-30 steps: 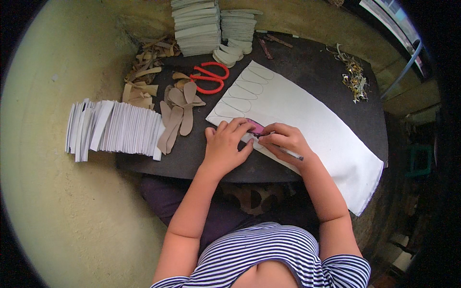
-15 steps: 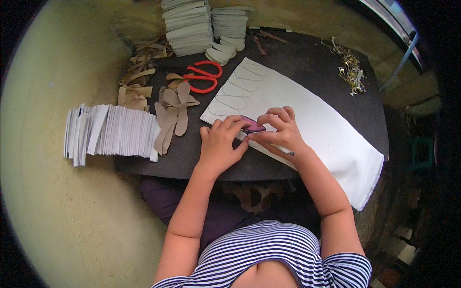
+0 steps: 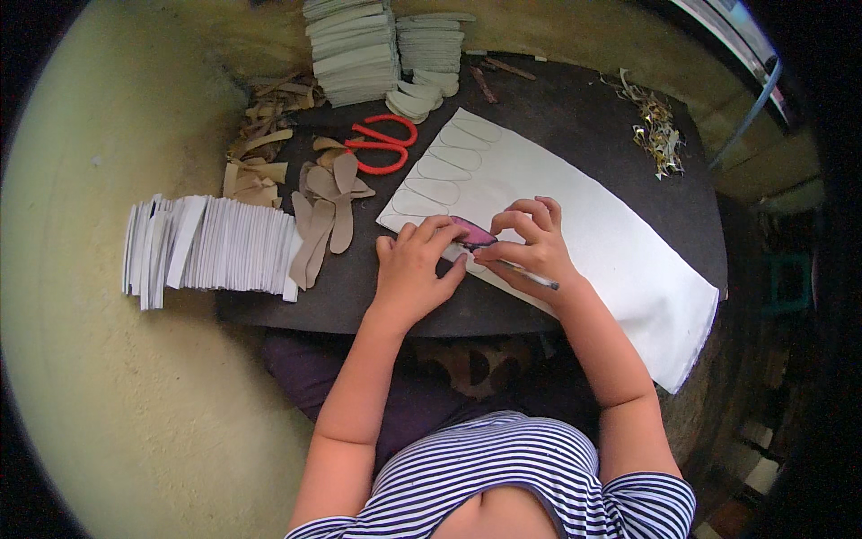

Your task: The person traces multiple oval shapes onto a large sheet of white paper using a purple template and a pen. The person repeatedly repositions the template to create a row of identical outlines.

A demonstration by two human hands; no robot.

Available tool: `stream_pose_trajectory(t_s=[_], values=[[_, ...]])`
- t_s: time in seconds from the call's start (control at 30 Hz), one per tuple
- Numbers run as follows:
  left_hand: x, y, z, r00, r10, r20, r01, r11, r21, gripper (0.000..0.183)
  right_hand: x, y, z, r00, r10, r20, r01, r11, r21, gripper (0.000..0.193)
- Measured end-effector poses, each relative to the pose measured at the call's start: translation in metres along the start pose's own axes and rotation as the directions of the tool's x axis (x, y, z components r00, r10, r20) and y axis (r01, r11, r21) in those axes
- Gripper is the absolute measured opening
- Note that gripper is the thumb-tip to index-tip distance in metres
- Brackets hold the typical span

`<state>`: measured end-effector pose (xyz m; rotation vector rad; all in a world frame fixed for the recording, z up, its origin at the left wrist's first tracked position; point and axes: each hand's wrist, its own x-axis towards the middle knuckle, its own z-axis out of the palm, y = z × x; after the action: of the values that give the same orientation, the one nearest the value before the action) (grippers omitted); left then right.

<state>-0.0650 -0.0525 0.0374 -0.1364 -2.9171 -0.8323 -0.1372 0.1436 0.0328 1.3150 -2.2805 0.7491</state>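
Observation:
Under the fingertips of my left hand [image 3: 406, 277], a pink template [image 3: 474, 233] with a dark edge is held down at the near left edge of a white sheet [image 3: 579, 229]. My right hand [image 3: 537, 247] pinches a slim pen [image 3: 537, 278] between thumb and forefinger, its tip against the template's near edge and its back end pointing right. The other right fingers are curled above. A row of rounded, sole-like outlines [image 3: 446, 171] is drawn along the sheet's left edge. My left fingers partly hide the template.
Red-handled scissors [image 3: 382, 145] and brown sole-shaped pieces [image 3: 319, 216] lie left of the sheet. White strips [image 3: 224, 247] stand in a row at the left. White stacks [image 3: 352, 54] rise at the back, brown scraps [image 3: 260, 166] beside them. Shiny trimmings [image 3: 660, 139] lie far right.
My right hand has shifted slightly right with the pen, and more of the pen shows. The left hand and the template have barely moved.

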Motion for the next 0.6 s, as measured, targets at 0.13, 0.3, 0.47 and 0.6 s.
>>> stream_pose_trajectory(t_s=[0.13, 0.3, 0.47, 0.6], values=[[0.0, 0.0, 0.001, 1.0, 0.009, -0.012, -0.009, 1.0, -0.007, 0.037, 0.001, -0.001, -0.004, 1.0, 0.02, 0.023, -0.02, 0.999, 0.031, 0.019], [0.001, 0.0, -0.001, 1.0, 0.009, 0.003, -0.009, 1.0, 0.007, 0.038, 0.01, -0.002, 0.001, 0.999, -0.021, 0.038, 0.019, 0.999, 0.05, 0.021], [0.0, -0.001, 0.002, 1.0, 0.017, -0.018, -0.017, 1.0, 0.014, 0.038, 0.003, 0.0, -0.001, 0.998, 0.05, 0.044, -0.051, 0.998, 0.025, 0.02], [0.0, 0.0, 0.0, 1.0, 0.018, -0.013, -0.018, 1.0, 0.01, 0.037, -0.002, 0.003, -0.008, 0.993, 0.111, 0.047, -0.112, 0.993, 0.025, 0.02]])
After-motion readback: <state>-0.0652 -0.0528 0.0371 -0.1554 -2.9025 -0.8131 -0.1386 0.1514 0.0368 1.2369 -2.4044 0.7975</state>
